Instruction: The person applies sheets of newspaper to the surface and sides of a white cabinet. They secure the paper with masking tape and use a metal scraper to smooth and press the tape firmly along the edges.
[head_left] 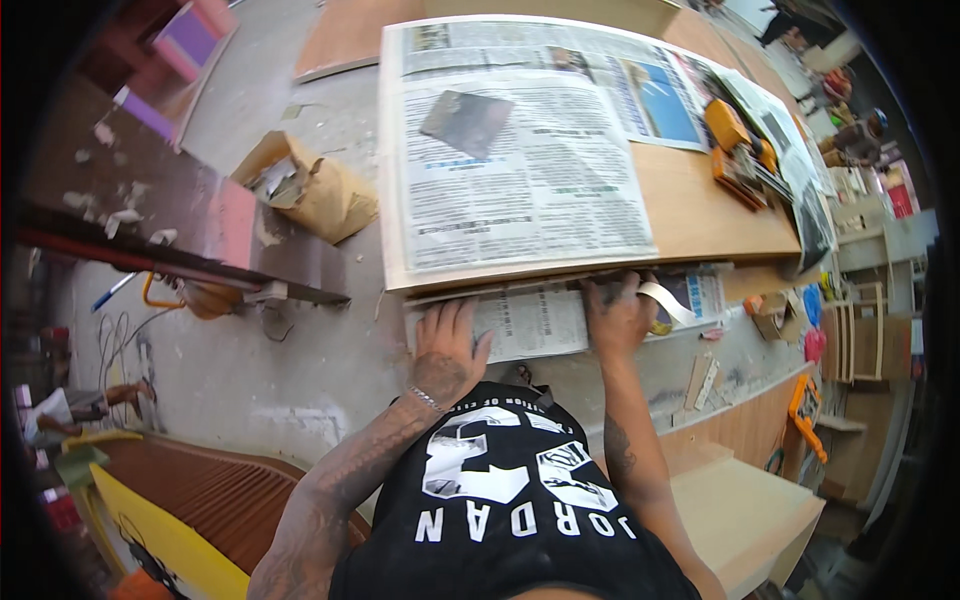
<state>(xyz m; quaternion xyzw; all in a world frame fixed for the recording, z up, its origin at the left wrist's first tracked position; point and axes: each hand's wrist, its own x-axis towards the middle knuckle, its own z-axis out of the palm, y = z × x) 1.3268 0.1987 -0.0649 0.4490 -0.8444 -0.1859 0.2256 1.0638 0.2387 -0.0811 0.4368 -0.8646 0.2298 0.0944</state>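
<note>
My left hand (447, 343) lies on the newspaper-covered lower ledge (535, 325) of a wooden piece, fingers stretched toward the dark front edge of its top and thumb apart. Nothing shows in this hand. Farther right, my right hand (617, 312) has its fingers bent and pressed at that same edge. Beside its fingers a pale curled strip (672, 302) sticks out; whether the fingertips pinch it is hidden. Newspaper sheets (525, 185) spread over the wooden top (710, 215), bearing a dark grey square sheet (467, 124).
Orange and yellow tools (735, 150) sit at the top's right side. A crumpled brown paper bag (310, 190) stands left, next to a dark panel (190, 210). Pale wooden box (745, 525) at lower right, an orange tool (803, 415) near it. Other people are in the background.
</note>
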